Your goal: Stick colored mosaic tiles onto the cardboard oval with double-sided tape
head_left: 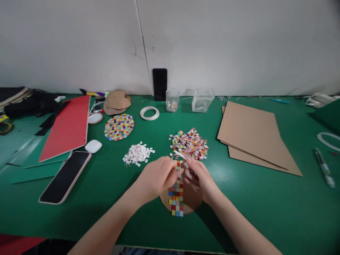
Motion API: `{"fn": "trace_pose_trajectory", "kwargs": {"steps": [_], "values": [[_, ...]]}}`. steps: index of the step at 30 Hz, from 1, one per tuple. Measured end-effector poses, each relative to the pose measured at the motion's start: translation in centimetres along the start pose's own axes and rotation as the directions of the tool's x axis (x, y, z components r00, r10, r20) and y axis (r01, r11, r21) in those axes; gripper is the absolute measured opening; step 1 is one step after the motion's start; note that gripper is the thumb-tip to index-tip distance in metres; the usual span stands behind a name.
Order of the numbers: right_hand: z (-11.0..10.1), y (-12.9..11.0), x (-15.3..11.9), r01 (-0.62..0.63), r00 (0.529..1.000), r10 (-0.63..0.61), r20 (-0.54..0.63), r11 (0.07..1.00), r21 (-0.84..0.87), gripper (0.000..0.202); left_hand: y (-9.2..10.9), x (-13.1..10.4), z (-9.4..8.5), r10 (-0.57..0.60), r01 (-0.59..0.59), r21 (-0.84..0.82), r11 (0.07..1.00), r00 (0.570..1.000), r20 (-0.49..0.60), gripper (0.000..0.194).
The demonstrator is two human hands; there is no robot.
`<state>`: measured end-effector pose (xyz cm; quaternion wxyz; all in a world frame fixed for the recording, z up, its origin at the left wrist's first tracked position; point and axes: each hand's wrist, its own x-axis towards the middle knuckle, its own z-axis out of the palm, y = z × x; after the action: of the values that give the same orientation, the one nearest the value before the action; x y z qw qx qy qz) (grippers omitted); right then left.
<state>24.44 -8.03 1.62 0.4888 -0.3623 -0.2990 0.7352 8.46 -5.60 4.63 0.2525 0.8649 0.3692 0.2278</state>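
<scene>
Both hands meet above a round cardboard disc (192,198) that carries a band of coloured mosaic tiles (176,198) down its left part. My left hand (162,173) is closed in a pinch over the upper part of the band; what its fingertips grip is hidden. Opposite it, my right hand (198,173) is closed, with a narrow white strip (180,154) sticking out at its thumb and index finger. Just beyond the fingers lies a heap of loose coloured tiles (190,141). A pile of small white pieces (137,154) lies to the left.
A tile-covered disc (119,126), a white tape roll (149,113), a cup with tiles (172,102) and a clear box (203,101) stand farther back. Cardboard sheets (249,131) lie right; a phone (65,177), white case (93,146) and red board (67,127) lie left.
</scene>
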Motion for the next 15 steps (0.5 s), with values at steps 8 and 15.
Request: {"fn": "trace_pose_trajectory", "kwargs": {"steps": [8, 15], "values": [[0.2, -0.3, -0.3, -0.003, 0.998, -0.002, -0.063, 0.997, -0.080, 0.036, 2.3, 1.2, 0.4, 0.064, -0.068, 0.075, 0.995, 0.996, 0.058, 0.012], [0.1, -0.5, 0.1, 0.094, 0.992, -0.106, -0.075, 0.985, -0.148, 0.040, 1.8, 1.3, 1.1, 0.044, -0.047, 0.058, 0.997, 0.997, 0.056, 0.010]]}}
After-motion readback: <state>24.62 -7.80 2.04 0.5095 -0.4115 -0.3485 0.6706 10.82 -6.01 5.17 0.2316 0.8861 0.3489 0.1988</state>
